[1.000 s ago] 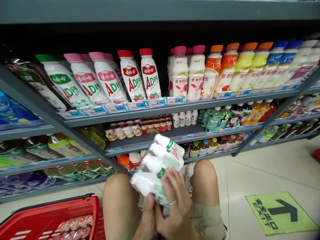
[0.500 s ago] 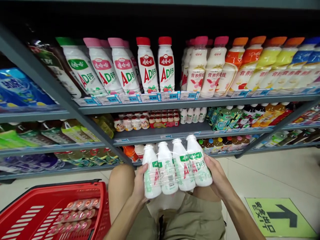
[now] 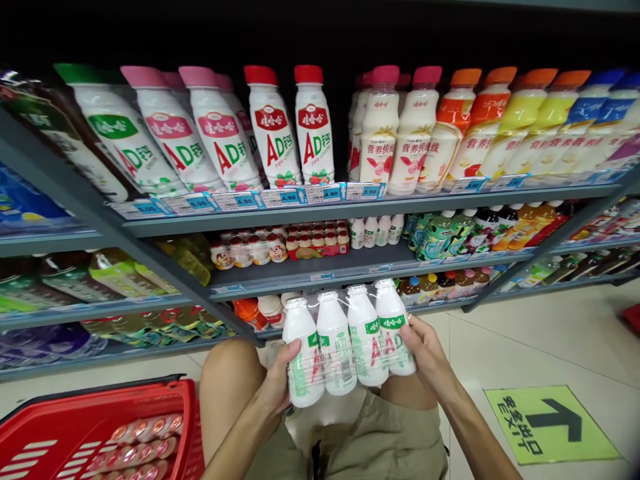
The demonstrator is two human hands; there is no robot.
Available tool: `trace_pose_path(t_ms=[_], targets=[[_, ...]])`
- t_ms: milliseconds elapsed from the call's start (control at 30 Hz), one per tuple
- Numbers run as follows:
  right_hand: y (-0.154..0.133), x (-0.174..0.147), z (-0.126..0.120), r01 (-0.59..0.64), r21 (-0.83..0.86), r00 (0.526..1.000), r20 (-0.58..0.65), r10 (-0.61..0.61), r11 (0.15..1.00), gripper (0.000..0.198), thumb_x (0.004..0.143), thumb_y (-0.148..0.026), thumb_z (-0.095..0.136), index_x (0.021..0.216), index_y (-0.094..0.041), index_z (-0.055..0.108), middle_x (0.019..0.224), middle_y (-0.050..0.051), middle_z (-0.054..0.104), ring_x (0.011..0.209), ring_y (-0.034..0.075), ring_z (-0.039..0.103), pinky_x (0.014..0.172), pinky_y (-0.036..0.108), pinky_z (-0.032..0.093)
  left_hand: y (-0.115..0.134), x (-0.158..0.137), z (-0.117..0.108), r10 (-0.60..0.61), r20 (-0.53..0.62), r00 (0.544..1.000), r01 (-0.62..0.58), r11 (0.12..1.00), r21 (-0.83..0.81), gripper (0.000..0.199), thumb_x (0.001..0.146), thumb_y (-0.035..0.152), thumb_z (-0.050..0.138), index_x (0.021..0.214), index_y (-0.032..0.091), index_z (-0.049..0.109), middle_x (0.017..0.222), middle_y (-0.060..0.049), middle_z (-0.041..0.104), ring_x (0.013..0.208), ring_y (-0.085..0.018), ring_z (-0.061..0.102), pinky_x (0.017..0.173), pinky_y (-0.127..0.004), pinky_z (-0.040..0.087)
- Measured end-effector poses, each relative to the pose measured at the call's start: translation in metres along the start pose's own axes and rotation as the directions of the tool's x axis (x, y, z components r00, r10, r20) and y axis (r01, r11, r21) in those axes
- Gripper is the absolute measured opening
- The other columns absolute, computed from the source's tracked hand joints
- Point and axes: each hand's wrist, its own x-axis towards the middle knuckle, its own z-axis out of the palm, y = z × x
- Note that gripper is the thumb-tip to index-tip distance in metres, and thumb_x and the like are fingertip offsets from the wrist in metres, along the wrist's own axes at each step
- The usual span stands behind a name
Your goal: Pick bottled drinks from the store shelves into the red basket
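Note:
A shrink-wrapped pack of white milk-drink bottles [image 3: 336, 357] with green and red labels is held over my lap. Several bottles stand in a row inside the clear film, necks toward the shelf and leaning slightly. My left hand [image 3: 276, 381] grips the left end, its thumb lying on the front of the outermost bottle. At the opposite end, my right hand [image 3: 429, 352] clasps the last bottle, thumb in front. The fingers behind the pack are mostly hidden.
A shelf board [image 3: 320, 212] ahead carries large drink bottles [image 3: 314, 127]. Below, the middle shelf [image 3: 300, 272] holds a similar small pack [image 3: 376, 231]. A red shopping basket [image 3: 187, 427] with bottle packs [image 3: 135, 450] stands at lower left. A green exit sign [image 3: 555, 427] marks the floor.
The view has shifted, with most of the shelf and the basket sliding left. The pack sits slightly lower in view, still between both hands.

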Motion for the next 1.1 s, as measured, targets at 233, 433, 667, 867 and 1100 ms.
trace_pose_path(t_ms=[233, 433, 667, 867, 1100], targets=[[0.000, 0.017, -0.014, -0.051, 0.097, 0.999, 0.010, 0.050, 0.994, 0.067, 0.084, -0.059, 0.085, 0.134, -0.018, 0.067, 0.109, 0.011, 0.081, 0.095, 0.028, 0.078, 0.079, 0.035, 0.064, -0.001, 0.020, 0.030, 0.235, -0.045, 0.971, -0.202, 0.904, 0.378, 0.071, 0.084, 0.058, 0.084, 0.141, 0.020, 0.068, 0.129, -0.012, 0.079, 0.126, -0.033, 0.072, 0.108, -0.043, 0.059], [-0.003, 0.070, -0.051, 0.037, -0.042, 0.999, 0.042, -0.035, 0.998, 0.068, 0.078, -0.051, 0.092, 0.130, -0.020, 0.060, 0.109, 0.008, 0.081, 0.093, 0.023, 0.077, 0.080, 0.034, 0.063, 0.015, 0.070, 0.057, 0.412, 0.210, 0.887, -0.452, 0.680, 0.577, 0.059, 0.090, 0.058, 0.078, 0.131, 0.016, 0.072, 0.133, -0.013, 0.075, 0.124, -0.031, 0.069, 0.109, -0.039, 0.053], [-0.034, 0.177, -0.090, 0.421, -0.406, 0.906, 0.162, -0.390, 0.811, 0.057, 0.097, -0.045, 0.072, 0.145, -0.015, 0.061, 0.137, 0.014, 0.072, 0.120, 0.025, 0.069, 0.107, 0.042, 0.054, 0.072, 0.170, 0.104, 0.546, 0.487, 0.682, -0.656, 0.162, 0.737, 0.047, 0.093, 0.044, 0.074, 0.129, 0.013, 0.072, 0.134, -0.016, 0.074, 0.124, -0.031, 0.067, 0.110, -0.041, 0.048], [-0.003, 0.237, -0.091, 0.383, -0.682, 0.865, 0.029, -0.501, 0.623, 0.044, 0.099, -0.037, 0.059, 0.132, -0.009, 0.067, 0.119, 0.019, 0.076, 0.105, 0.031, 0.069, 0.096, 0.046, 0.056, 0.070, 0.242, 0.114, 0.594, 0.470, 0.653, -0.603, 0.033, 0.797, 0.038, 0.092, 0.032, 0.077, 0.124, 0.012, 0.073, 0.132, -0.018, 0.074, 0.122, -0.032, 0.068, 0.108, -0.042, 0.050], [0.053, 0.260, -0.092, 0.315, -0.713, 0.876, -0.036, -0.481, 0.626, 0.046, 0.099, -0.029, 0.051, 0.141, -0.012, 0.061, 0.120, 0.021, 0.076, 0.112, 0.035, 0.071, 0.101, 0.049, 0.057, 0.039, 0.280, 0.105, 0.598, 0.378, 0.707, -0.529, 0.091, 0.844, 0.030, 0.093, 0.023, 0.076, 0.122, 0.015, 0.073, 0.124, -0.015, 0.078, 0.114, -0.030, 0.072, 0.104, -0.041, 0.054]])
